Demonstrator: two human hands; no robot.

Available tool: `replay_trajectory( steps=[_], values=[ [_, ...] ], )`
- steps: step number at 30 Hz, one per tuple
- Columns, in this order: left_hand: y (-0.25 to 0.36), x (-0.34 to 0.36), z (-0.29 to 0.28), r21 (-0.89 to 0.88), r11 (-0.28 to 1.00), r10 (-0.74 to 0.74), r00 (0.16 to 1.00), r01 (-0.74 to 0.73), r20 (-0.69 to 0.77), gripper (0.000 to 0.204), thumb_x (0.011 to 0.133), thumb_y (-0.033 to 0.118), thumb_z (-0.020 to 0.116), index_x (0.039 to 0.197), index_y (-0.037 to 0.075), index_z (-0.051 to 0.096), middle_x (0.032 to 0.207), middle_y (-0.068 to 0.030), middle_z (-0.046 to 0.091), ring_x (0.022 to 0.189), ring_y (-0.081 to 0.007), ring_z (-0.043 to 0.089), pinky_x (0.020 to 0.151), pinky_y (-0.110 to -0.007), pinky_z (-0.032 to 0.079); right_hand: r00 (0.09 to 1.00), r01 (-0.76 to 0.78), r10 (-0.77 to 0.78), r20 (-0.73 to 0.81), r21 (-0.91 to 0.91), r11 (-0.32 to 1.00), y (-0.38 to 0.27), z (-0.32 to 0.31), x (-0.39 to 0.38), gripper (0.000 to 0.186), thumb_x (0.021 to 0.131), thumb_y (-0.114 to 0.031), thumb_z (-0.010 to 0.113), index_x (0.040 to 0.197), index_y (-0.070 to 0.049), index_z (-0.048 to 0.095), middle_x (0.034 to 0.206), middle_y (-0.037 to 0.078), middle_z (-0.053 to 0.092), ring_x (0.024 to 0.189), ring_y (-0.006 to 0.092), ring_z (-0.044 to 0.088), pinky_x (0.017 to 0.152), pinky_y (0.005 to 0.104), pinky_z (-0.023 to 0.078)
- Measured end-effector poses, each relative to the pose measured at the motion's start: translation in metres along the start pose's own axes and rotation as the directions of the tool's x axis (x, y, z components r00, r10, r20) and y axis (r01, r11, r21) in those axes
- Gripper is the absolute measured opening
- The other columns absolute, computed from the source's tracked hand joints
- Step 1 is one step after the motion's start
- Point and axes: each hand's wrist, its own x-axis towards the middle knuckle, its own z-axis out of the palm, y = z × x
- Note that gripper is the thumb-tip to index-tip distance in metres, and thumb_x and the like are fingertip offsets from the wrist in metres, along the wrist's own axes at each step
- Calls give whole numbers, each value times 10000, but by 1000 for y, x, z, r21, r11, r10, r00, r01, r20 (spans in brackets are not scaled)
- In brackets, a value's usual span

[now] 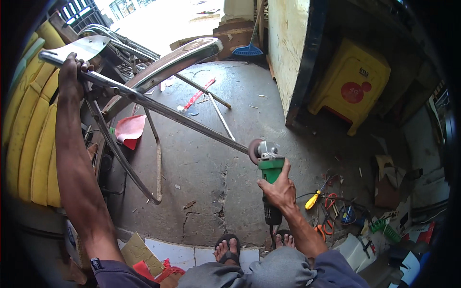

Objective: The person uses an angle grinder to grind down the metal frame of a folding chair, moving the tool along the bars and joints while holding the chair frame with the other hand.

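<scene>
Two hands share the work. Right hand [277,191] is clamped around the green angle grinder [269,180] body, disc [254,151] touching the lower end of a long metal tube [158,106], so the wheel bears on the tube tip. Left hand [72,74] is closed on the tube's upper end, holding the metal frame [144,77] raised and steady above the concrete floor [211,163]. Frame legs slope down toward the floor's left side. Yellow stacked chairs [29,125] border the left edge; scattered hand tools [331,206] crowd the lower right. Open floor remains ahead of the sandalled feet [228,248], toward the broom [248,49].
</scene>
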Motion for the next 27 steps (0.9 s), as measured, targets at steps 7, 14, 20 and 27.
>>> replay_trajectory(
  steps=[7,14,20,27],
  values=[
    [-2,16,-10,-83,997,6,999,-2,43,208,1032,233,514,1003,32,473,691,-28,450,503,-137,474,577,-368,540,952,304,-304,45,-7,953,-91,-3,-1,1000,811,-312,732,1516,-83,61,1055,339,666,927,529,687,880,559,542],
    [-1,11,7,-43,999,-3,1000,2,-30,219,1033,251,499,885,98,447,653,11,415,487,-116,476,573,-345,541,849,527,-525,66,-27,849,-177,7,-4,972,825,-283,706,1509,-70,48,985,355,657,852,550,679,839,586,542],
    [4,3,13,-67,997,45,999,-44,18,230,1035,235,515,1003,9,533,681,-19,473,489,-138,485,562,-373,570,840,531,-542,-23,-164,831,-123,11,-17,974,818,-234,717,1516,-64,60,1021,339,653,768,509,690,741,570,571],
    [-3,11,16,-121,992,-20,1000,17,-19,199,1031,216,501,973,36,562,675,-6,490,515,-137,515,522,-336,535,526,768,-849,-46,-404,497,-176,6,-3,938,803,-171,739,1539,-64,168,941,294,636,639,417,693,499,501,581]
  ],
)
